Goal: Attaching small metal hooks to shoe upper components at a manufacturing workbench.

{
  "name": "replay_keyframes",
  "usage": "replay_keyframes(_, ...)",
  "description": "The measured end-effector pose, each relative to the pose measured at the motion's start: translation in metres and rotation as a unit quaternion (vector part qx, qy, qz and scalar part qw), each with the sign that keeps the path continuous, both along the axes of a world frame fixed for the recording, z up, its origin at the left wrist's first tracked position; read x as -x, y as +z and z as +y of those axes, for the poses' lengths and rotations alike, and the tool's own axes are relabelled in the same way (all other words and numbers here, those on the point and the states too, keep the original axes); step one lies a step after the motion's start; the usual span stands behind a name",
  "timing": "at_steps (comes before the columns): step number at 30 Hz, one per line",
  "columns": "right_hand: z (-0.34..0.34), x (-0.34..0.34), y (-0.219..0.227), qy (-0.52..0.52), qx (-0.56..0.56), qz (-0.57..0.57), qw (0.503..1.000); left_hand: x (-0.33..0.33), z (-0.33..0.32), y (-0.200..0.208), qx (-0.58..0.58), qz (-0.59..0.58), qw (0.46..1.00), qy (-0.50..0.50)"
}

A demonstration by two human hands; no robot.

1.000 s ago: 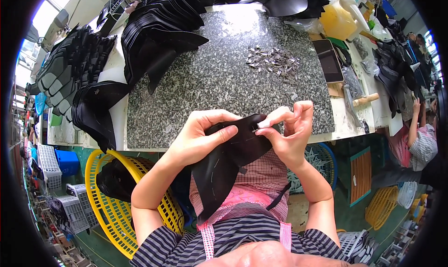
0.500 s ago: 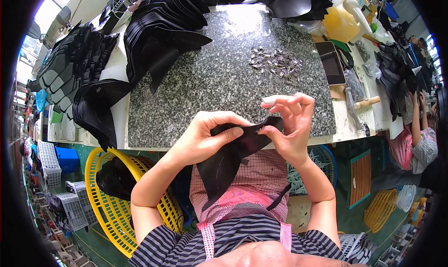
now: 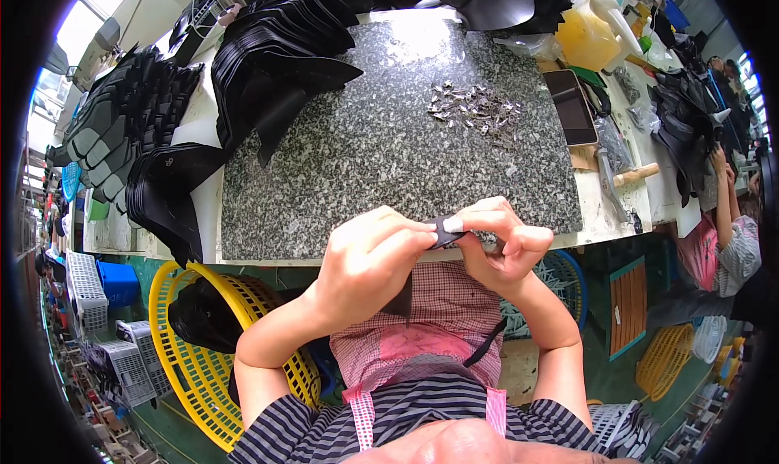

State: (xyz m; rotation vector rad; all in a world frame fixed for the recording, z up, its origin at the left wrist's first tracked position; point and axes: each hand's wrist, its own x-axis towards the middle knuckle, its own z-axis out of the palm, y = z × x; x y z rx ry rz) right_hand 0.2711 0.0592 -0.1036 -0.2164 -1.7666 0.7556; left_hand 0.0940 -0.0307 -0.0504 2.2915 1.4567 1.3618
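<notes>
Between my two hands, just over the front edge of the granite slab (image 3: 381, 172), is a black leather-like piece (image 3: 444, 235). My left hand (image 3: 369, 257) is closed, pinching one end of its folded edge, and hides most of the piece; a dark corner hangs below that hand. With a white wrapping on one fingertip, my right hand (image 3: 503, 241) pinches the other end between thumb and forefinger. Whether something small sits in that pinch cannot be seen. Farther back on the slab lies a scattered heap of small metal parts (image 3: 475, 111).
Stacks of black cut pieces (image 3: 280, 58) stand on the left, with grey-faced pieces (image 3: 101, 148) beyond. At right lie a dark-screened device (image 3: 570, 107), a wooden-handled hammer (image 3: 637, 174) and a yellow container (image 3: 586, 38). A yellow basket (image 3: 162, 342) stands lower left. Another person (image 3: 722, 237) works far right.
My left hand has turned over and moved right along the black piece, covering more of it. My right hand has lowered and its raised fingers have curled in to pinch the edge.
</notes>
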Motion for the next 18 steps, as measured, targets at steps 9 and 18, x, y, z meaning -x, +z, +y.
replay_keyframes(9, 0.000, -0.008, 0.011, 0.020, -0.083, -0.100, 0.991, -0.003, -0.004, 0.002, -0.046, 0.043, 0.998, -0.029)
replay_keyframes(18, -0.004, -0.010, 0.013, 0.165, 0.025, -0.172, 0.971, -0.003, -0.012, 0.006, -0.095, 0.155, 0.983, -0.026)
